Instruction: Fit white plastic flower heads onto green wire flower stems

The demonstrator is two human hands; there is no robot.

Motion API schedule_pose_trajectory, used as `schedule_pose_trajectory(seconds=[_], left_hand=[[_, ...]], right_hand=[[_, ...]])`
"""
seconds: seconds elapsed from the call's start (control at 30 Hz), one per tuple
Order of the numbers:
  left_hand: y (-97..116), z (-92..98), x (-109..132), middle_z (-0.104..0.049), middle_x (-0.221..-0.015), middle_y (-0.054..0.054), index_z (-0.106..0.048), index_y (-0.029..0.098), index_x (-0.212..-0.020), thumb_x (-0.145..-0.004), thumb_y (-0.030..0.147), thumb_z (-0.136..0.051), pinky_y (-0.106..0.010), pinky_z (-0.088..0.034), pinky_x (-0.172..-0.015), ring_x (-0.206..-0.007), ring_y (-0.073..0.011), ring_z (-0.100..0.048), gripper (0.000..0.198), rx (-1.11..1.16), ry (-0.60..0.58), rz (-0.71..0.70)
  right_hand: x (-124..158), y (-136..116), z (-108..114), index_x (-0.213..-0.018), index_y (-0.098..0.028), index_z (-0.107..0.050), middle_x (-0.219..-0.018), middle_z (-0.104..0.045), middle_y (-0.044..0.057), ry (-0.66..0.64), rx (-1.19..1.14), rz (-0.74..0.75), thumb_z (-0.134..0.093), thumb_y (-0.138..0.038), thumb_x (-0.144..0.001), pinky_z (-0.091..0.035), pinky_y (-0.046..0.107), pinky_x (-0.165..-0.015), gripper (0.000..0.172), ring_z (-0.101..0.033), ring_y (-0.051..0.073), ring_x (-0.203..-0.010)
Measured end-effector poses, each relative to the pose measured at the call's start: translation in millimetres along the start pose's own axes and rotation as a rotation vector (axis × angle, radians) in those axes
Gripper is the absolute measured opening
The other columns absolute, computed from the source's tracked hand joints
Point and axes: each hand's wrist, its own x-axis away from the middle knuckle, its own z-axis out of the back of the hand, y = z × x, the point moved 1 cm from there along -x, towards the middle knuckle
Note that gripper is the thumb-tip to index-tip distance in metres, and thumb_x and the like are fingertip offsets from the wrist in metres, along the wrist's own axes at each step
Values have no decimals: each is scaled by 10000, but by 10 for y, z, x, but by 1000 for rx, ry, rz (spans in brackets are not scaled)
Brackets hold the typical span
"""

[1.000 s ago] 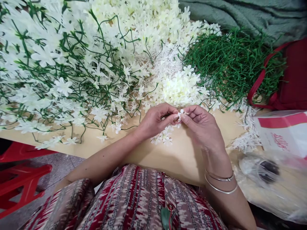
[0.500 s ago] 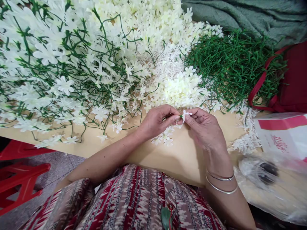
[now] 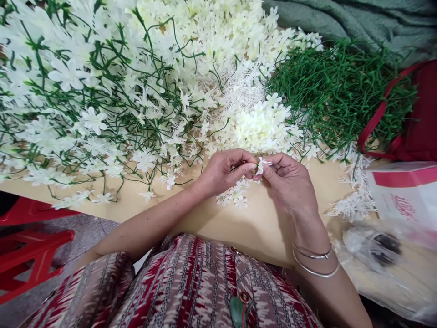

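Observation:
My left hand (image 3: 227, 171) and my right hand (image 3: 288, 180) meet over the front of the table, thumbs and fingers pinched close together. Between their fingertips is a small white artificial flower (image 3: 261, 166). The left fingers pinch its base, where a bit of green stem shows beside the petals. Fine white stamen strands stick out toward the right fingertips, which are closed on the flower's other side. Just below the hands lie a few loose white blossoms (image 3: 235, 195). A heap of pale yellow-white blossoms (image 3: 262, 125) sits right behind them.
Assembled white flowers with green stems (image 3: 112, 91) cover the left side. Bare green stems (image 3: 341, 95) are piled at the right, near a red bag (image 3: 425, 111). White stamen bundles (image 3: 358, 198) and plastic bags (image 3: 382, 273) lie at right. Red stools (image 3: 37, 259) stand lower left.
The flower's petals sit slightly lower and farther left, against the left fingertips. Both hands stay pinched in nearly the same place; the whole view has shifted a little.

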Motion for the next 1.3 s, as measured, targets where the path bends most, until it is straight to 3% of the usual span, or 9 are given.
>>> schedule_pose_trajectory(seconds=[0.2, 0.4, 0.53, 0.63, 0.8, 0.93, 1.07, 1.2, 1.3], left_hand=[[6, -27, 1, -756, -822, -54, -704, 168, -920, -993, 419, -677, -268, -575, -726, -734, -134, -709, 263, 26, 2, -87], [207, 43, 6, -701, -881, -21, -635, 206, -970, -987, 500, -680, -269, -598, -771, -773, -121, -714, 298, 151, 162, -188], [198, 129, -17, -701, -965, -3, -570, 258, -1073, -1008, 587, -601, -296, -619, -828, -852, -129, -731, 337, 246, 287, -104], [125, 132, -16, -702, -1078, -7, -540, 278, -1120, -1045, 554, -546, -320, -625, -873, -911, -128, -736, 286, 328, 316, 4], [59, 56, 24, -712, -1092, -11, -545, 272, -1109, -1015, 519, -619, -360, -638, -909, -897, -129, -743, 274, 469, 248, 44], [74, 33, 41, -722, -1118, -49, -586, 231, -1005, -989, 566, -640, -412, -620, -1006, -1038, -182, -743, 340, 498, 139, 67], [121, 59, 31, -704, -1287, -111, -575, 172, -747, -1005, 583, -606, -419, -569, -1105, -1286, -264, -658, 486, 526, -22, 50], [141, 58, 30, -712, -1293, -114, -665, 181, -1014, -968, 472, -714, -433, -568, -1105, -1249, -256, -673, 298, 479, -87, 77], [134, 29, 40, -751, -1171, -101, -668, 182, -1147, -914, 395, -791, -364, -614, -980, -1087, -213, -715, 339, 354, -117, 94]], right_hand=[[-18, 1, 19, -825, -271, -701, -685, -715, -33, -23, 3, 55, -869, -484, -778, -596, 318, -691, 276, -695, 163, -650], [25, -102, 96, -949, -266, -726, -882, -759, 2, 89, 51, 213, -829, -429, -838, -574, 298, -730, 223, -707, 155, -747], [53, -139, 82, -912, -236, -731, -819, -730, -2, 145, 118, 274, -821, -361, -847, -554, 303, -725, 167, -669, 153, -736], [58, -122, 36, -947, -247, -720, -873, -725, 2, 139, 151, 301, -812, -359, -856, -565, 318, -795, 171, -669, 154, -781], [69, -93, -43, -1135, -282, -707, -992, -752, 8, 50, 131, 309, -834, -317, -824, -569, 310, -781, 338, -689, 157, -819], [79, -91, -62, -905, -260, -756, -856, -749, -8, 30, 191, 319, -797, -243, -856, -546, 294, -732, 66, -658, 142, -747], [86, -112, -40, -853, -272, -754, -883, -766, 7, 84, 203, 432, -819, -234, -827, -577, 354, -833, 80, -711, 190, -867], [99, -139, -53, -835, -278, -742, -867, -765, 20, 110, 256, 481, -814, -259, -830, -590, 413, -877, 75, -721, 222, -885], [118, -155, -82, -840, -279, -740, -843, -753, 11, 142, 225, 526, -818, -211, -826, -579, 390, -841, 105, -712, 208, -848]])
